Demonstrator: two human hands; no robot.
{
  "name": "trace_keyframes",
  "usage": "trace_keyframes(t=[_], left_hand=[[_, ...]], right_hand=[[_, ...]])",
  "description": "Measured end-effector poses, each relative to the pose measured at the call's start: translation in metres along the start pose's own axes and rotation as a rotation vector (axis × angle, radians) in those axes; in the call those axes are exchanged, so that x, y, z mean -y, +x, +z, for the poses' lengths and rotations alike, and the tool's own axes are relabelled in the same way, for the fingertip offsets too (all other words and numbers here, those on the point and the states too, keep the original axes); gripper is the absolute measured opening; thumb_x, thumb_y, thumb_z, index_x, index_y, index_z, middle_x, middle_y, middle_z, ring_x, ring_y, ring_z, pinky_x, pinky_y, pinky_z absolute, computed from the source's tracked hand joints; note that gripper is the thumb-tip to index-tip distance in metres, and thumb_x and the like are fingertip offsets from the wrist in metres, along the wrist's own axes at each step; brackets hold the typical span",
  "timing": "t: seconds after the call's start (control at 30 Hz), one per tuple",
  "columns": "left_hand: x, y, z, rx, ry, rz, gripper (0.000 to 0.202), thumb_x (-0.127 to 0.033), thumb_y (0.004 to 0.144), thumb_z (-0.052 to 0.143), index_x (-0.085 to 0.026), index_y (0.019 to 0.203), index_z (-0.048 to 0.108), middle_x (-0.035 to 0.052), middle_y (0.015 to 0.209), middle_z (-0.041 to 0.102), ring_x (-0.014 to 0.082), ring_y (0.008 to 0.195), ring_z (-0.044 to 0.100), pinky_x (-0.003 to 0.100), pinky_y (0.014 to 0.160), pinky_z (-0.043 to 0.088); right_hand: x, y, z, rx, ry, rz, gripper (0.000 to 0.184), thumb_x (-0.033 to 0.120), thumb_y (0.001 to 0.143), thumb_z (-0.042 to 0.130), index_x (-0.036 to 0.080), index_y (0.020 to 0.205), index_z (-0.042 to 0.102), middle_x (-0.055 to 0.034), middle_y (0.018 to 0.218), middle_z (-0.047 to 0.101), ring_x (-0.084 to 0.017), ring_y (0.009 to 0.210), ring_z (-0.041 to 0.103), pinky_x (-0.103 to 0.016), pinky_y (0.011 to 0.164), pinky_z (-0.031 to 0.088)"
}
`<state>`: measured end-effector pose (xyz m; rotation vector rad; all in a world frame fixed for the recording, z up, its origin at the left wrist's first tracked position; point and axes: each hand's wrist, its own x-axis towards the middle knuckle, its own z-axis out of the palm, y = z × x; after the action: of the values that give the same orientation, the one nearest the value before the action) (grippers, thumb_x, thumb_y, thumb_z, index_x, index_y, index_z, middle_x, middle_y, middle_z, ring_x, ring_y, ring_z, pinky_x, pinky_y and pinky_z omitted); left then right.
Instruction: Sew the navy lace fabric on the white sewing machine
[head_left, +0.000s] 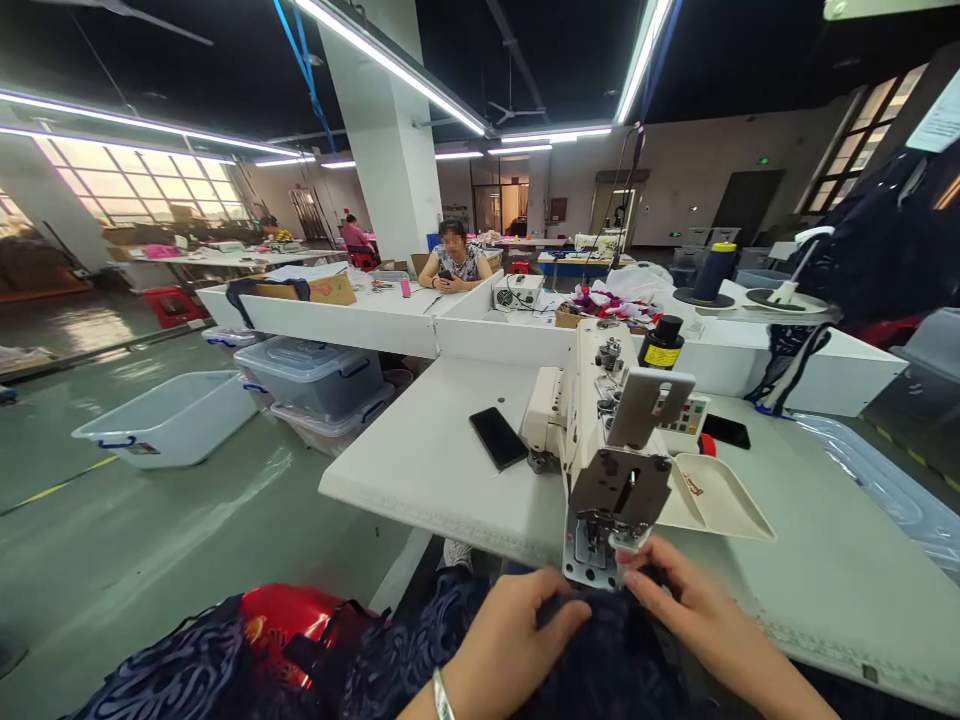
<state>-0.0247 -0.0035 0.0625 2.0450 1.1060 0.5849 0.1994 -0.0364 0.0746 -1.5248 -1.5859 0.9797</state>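
Observation:
Dark navy lace fabric (611,650) hangs at the front of a white sewing machine (559,420), just below its needle area. My left hand (514,635) is closed on the fabric, with thumb and fingers bent over its upper edge. Close to the right side of the presser foot (592,545), my right hand (690,595) has thumb and forefinger pinched together, slightly blurred. What lies between those fingertips is hidden; a small white part of the machine sits right by them. More patterned navy fabric (180,670) lies at the lower left, over a shiny red surface (289,620).
A phone (499,438) lies left of the machine, another phone (726,432) to the right. Beside the machine sits a cream tray (724,495). A dark thread cone (716,272) stands behind. Plastic bins (172,415) are on the floor at left. A person (457,262) sits across the tables.

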Motion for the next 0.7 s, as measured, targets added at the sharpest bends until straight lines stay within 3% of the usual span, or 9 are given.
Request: trace_keyframes(t=[0.07, 0.13, 0.23, 0.3, 0.47, 0.7], left_hand=[[0.001, 0.005, -0.001, -0.195, 0.176, 0.114, 0.01, -0.025, 0.09, 0.056, -0.019, 0.094, 0.064, 0.0, 0.085, 0.063, 0.0148, 0.078, 0.059, 0.023, 0.07, 0.046], [0.003, 0.009, 0.003, -0.348, 0.36, 0.3, 0.023, -0.02, 0.093, 0.049, -0.019, 0.113, 0.059, 0.0071, 0.109, 0.062, 0.0197, 0.101, 0.058, 0.03, 0.086, 0.047], [0.004, 0.011, 0.011, -0.338, 0.595, 0.647, 0.035, -0.017, 0.099, 0.033, -0.02, 0.128, 0.052, 0.0051, 0.126, 0.058, 0.0171, 0.116, 0.051, 0.031, 0.101, 0.038], [0.003, 0.011, 0.015, -0.286, 0.708, 0.754, 0.037, -0.018, 0.1, 0.029, -0.02, 0.128, 0.052, 0.0008, 0.125, 0.06, 0.014, 0.114, 0.052, 0.027, 0.103, 0.035], [0.003, 0.007, 0.025, -0.371, 0.859, 0.706, 0.037, -0.022, 0.101, 0.03, -0.021, 0.129, 0.053, 0.0, 0.125, 0.059, 0.0146, 0.114, 0.051, 0.028, 0.098, 0.035], [0.004, 0.003, 0.033, -0.529, 0.909, 0.661, 0.038, -0.019, 0.098, 0.032, -0.022, 0.122, 0.06, 0.0007, 0.125, 0.059, 0.0157, 0.11, 0.051, 0.029, 0.091, 0.035]], right_hand=[[-0.009, 0.013, 0.007, -0.099, 0.008, -0.028, 0.027, 0.044, 0.088, 0.049, 0.026, 0.105, 0.059, -0.0028, 0.101, 0.067, -0.023, 0.102, 0.06, -0.03, 0.086, 0.048], [-0.014, 0.022, 0.015, -0.197, 0.037, -0.057, 0.028, 0.042, 0.087, 0.049, 0.022, 0.105, 0.059, -0.0067, 0.105, 0.068, -0.025, 0.101, 0.061, -0.033, 0.086, 0.05], [-0.019, 0.031, 0.025, -0.261, 0.052, -0.063, 0.032, 0.037, 0.086, 0.051, 0.02, 0.113, 0.056, -0.0092, 0.115, 0.066, -0.027, 0.105, 0.06, -0.038, 0.091, 0.049], [-0.021, 0.035, 0.025, -0.253, 0.042, -0.075, 0.039, 0.036, 0.087, 0.049, 0.02, 0.123, 0.051, -0.0091, 0.123, 0.062, -0.027, 0.114, 0.056, -0.039, 0.097, 0.045], [-0.022, 0.041, 0.017, -0.246, 0.006, -0.163, 0.048, 0.025, 0.085, 0.044, 0.023, 0.132, 0.046, -0.0073, 0.135, 0.055, -0.026, 0.125, 0.049, -0.041, 0.101, 0.044], [-0.006, 0.05, 0.019, -0.326, -0.05, -0.166, 0.052, 0.013, 0.069, 0.043, 0.021, 0.118, 0.059, -0.0061, 0.111, 0.071, -0.024, 0.103, 0.064, -0.038, 0.088, 0.053]])
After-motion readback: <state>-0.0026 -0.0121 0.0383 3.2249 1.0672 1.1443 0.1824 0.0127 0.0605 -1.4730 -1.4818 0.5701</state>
